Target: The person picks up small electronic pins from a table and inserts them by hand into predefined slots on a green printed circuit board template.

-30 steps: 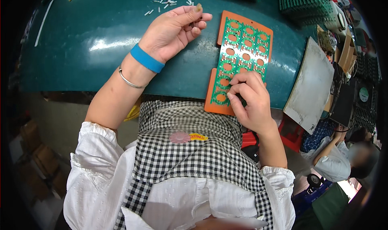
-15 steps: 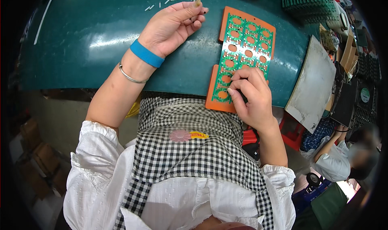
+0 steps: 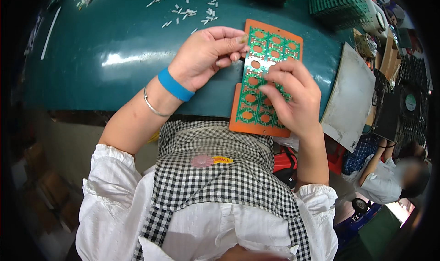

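A green circuit board panel (image 3: 251, 81) with rows of oval openings lies on an orange tray (image 3: 235, 107) on the table. At the panel's far left edge, my left hand (image 3: 206, 54) is closed, thumb pressed to its fingers; whatever they hold is too small to make out. Over the panel's right side hovers my right hand (image 3: 298, 96), fingers curved and the thumb tip apart from the index finger. Nothing shows between those tips. It hides part of the panel's middle and right columns.
Small white strips (image 3: 185, 12) lie scattered on the green tabletop (image 3: 114, 36) beyond my left hand. Stacked green panels (image 3: 337, 6) stand at the far right. A grey board (image 3: 352, 96) lies right of the tray. Another person's arm (image 3: 372, 162) shows at the right.
My left hand has come right and nearer, up to the panel's edge. My right hand has moved from the panel's near rows toward its middle, thumb and index finger still apart.
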Demonstrator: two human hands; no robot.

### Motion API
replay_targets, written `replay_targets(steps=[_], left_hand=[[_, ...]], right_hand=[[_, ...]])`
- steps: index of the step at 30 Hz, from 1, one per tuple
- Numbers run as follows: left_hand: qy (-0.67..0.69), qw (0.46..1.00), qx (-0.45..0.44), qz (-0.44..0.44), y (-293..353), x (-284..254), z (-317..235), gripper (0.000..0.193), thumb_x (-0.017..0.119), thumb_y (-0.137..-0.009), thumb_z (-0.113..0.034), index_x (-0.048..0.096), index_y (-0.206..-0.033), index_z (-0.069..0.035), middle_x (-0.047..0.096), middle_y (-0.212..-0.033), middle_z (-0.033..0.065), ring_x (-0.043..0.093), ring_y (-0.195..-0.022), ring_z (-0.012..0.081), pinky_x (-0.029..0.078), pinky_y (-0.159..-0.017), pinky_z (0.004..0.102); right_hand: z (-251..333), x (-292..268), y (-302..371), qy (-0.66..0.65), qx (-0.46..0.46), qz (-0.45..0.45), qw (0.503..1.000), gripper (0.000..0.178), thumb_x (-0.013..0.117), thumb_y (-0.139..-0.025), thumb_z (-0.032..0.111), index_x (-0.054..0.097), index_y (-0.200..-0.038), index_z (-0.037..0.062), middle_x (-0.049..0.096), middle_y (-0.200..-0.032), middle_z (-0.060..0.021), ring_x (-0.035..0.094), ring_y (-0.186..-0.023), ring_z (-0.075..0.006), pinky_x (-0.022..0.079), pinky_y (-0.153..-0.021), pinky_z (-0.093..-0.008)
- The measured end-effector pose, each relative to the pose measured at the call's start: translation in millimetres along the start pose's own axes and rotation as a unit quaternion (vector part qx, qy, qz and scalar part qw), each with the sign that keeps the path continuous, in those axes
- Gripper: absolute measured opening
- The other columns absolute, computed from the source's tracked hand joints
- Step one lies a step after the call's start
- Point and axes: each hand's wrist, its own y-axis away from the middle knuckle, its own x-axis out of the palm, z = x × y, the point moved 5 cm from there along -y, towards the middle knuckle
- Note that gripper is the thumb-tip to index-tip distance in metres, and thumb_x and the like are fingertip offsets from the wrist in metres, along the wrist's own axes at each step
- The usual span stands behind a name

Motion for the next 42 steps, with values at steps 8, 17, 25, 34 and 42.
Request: replay_targets(steps=[8, 17, 25, 34, 42], left_hand=[[-0.008, 1.000, -0.019, 0.014, 0, 31, 2, 0.019, 0.064, -0.093, -0.010, 0.062, -0.109, 0.000, 0.061, -0.085, 0.0004, 0.054, -0.069, 0.0046, 0.039, -0.053, 0.0161], [0.096, 0.995, -0.010, 0.010, -20, 28, 2, 0.022, 0.059, -0.094, -0.006, 0.059, -0.115, 0.001, 0.063, -0.090, 0.0025, 0.054, -0.073, 0.0080, 0.042, -0.063, 0.0170], [0.080, 0.995, 0.031, -0.049, -22, 7, -19, 0.036, 0.043, -0.093, 0.009, 0.037, -0.127, 0.013, 0.049, -0.131, 0.0273, 0.053, -0.124, 0.0326, 0.049, -0.105, 0.0361], [0.035, 0.999, -0.018, -0.028, -20, -2, -9, 0.031, 0.045, -0.102, -0.008, 0.045, -0.127, 0.010, 0.055, -0.129, 0.0233, 0.059, -0.118, 0.0278, 0.052, -0.101, 0.0350], [0.049, 0.998, -0.004, -0.027, -16, 1, -9, 0.035, 0.044, -0.102, -0.008, 0.043, -0.132, 0.010, 0.053, -0.132, 0.0242, 0.059, -0.119, 0.0294, 0.051, -0.102, 0.0356]], right_hand=[[-4, -4, -36, 0.057, -0.134, -0.074, 0.987, 0.019, 0.073, -0.067, -0.002, 0.064, -0.082, 0.0030, 0.063, -0.088, -0.0077, 0.061, -0.075, -0.0249, 0.050, -0.062, -0.0347], [-35, -16, -55, -0.011, -0.072, -0.044, 0.996, 0.012, 0.070, -0.074, -0.002, 0.062, -0.082, 0.0002, 0.062, -0.087, -0.0081, 0.061, -0.074, -0.0236, 0.050, -0.063, -0.0320], [-119, -7, -46, -0.034, 0.186, 0.085, 0.978, 0.009, 0.065, -0.085, 0.005, 0.058, -0.082, 0.0006, 0.058, -0.096, -0.0033, 0.053, -0.075, -0.0102, 0.042, -0.065, -0.0226], [-112, -6, -47, 0.009, 0.157, 0.087, 0.984, 0.007, 0.065, -0.083, 0.002, 0.058, -0.082, -0.0008, 0.058, -0.093, -0.0048, 0.053, -0.070, -0.0138, 0.044, -0.061, -0.0260], [-100, -5, -51, 0.054, 0.125, 0.085, 0.987, 0.007, 0.066, -0.082, 0.004, 0.061, -0.083, 0.0004, 0.059, -0.092, -0.0092, 0.060, -0.079, -0.0280, 0.050, -0.070, -0.0362]])
